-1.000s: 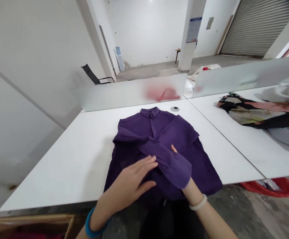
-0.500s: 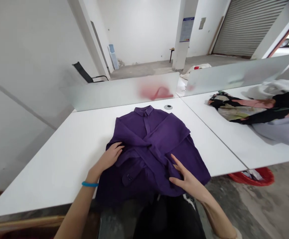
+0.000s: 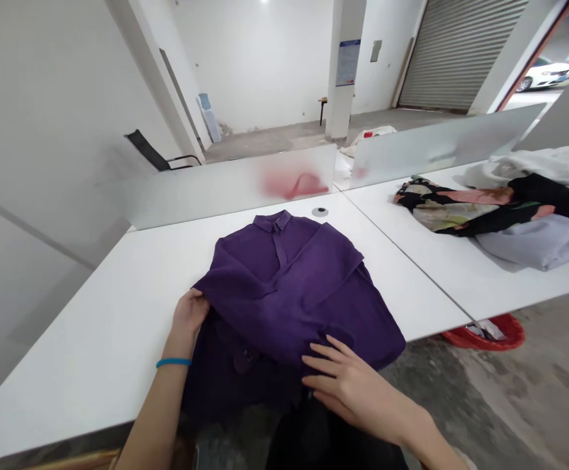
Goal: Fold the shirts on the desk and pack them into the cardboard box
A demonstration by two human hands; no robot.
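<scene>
A purple collared shirt [image 3: 289,281] lies on the white table [image 3: 93,333], collar away from me, with its sleeves folded across the front. My left hand [image 3: 189,313], with a blue band at the wrist, is closed on the shirt's left edge at the fold. My right hand [image 3: 348,385] lies with fingers spread on the shirt's lower hem near the table's front edge.
A pile of mixed clothes [image 3: 504,202] lies on the adjoining table to the right. Frosted divider panels [image 3: 230,186] stand along the back edge. A red basin [image 3: 485,329] sits on the floor below. A black chair [image 3: 152,153] stands behind the divider.
Both hands left the crossed sleeves: the left slid out to the shirt's left edge and closed on it, while the right came down to the hem. The left side is folded over.
</scene>
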